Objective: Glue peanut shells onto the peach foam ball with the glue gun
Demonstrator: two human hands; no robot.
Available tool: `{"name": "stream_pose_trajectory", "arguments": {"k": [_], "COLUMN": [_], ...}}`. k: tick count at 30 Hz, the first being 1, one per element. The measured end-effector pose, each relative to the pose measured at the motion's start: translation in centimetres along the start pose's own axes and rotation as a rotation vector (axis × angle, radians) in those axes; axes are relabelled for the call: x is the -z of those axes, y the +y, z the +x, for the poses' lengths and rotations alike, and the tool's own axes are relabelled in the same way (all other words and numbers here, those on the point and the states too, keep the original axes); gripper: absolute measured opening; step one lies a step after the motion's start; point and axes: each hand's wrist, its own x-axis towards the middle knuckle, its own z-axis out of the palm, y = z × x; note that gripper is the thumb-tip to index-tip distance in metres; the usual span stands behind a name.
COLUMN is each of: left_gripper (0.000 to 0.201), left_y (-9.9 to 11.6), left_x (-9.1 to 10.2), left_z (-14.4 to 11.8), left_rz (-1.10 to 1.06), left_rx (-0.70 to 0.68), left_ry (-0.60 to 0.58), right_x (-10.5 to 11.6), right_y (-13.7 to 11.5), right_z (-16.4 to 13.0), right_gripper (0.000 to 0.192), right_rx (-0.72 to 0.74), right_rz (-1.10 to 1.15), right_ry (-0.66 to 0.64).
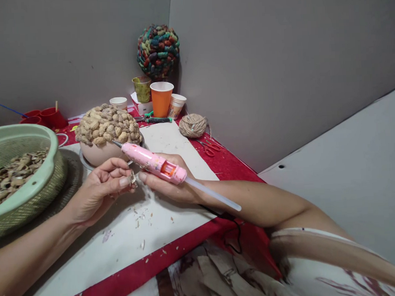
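Note:
My right hand (171,184) grips a pink hot glue gun (154,164) with a clear glue stick (212,194) sticking out behind; its nozzle points at a ball covered in peanut shells (107,125) that sits on a pink bowl (98,154). My left hand (99,189) pinches a small shell piece (133,178) between thumb and fingertips, right beside the fingers of my right hand. Both hands hover over a white sheet (129,229) dotted with shell crumbs.
A green colander (38,176) with peanut shells stands at left on a woven mat. At the back are an orange cup (161,98), paper cups, a painted shell ball (158,50), a twine ball (192,125), red scissors (209,147) and red cups (47,116). Grey walls enclose the red-clothed table.

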Motion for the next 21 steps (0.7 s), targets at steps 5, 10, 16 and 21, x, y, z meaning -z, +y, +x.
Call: {"name": "stream_pose_trajectory", "arguments": {"k": [5,10,16,21], "left_gripper": [0.033,0.030,0.032,0.031], "left_y": [0.9,1.8,2.4,2.2], "left_x": [0.1,0.0,0.0,-0.2], "left_z": [0.0,-0.1,0.0,0.0], "left_rz": [0.006,0.023,0.132,0.192], "left_rx": [-0.054,-0.125,-0.267,-0.306], "left_ry": [0.045,0.083,0.163,0.212], "right_x": [0.9,2.4,3.6,3.8], "right_y": [-0.9,-1.6,-0.5,0.0], "right_z": [0.4,0.1,-1.3,-1.7], "right_gripper": [0.031,0.022,0.018,0.027], "right_rx": [0.106,0.132,0.133,0.365], "right_rz": [-0.075,-0.159,-0.126,-0.213], "right_ry": [0.051,0.032,-0.059,-0.080]}}
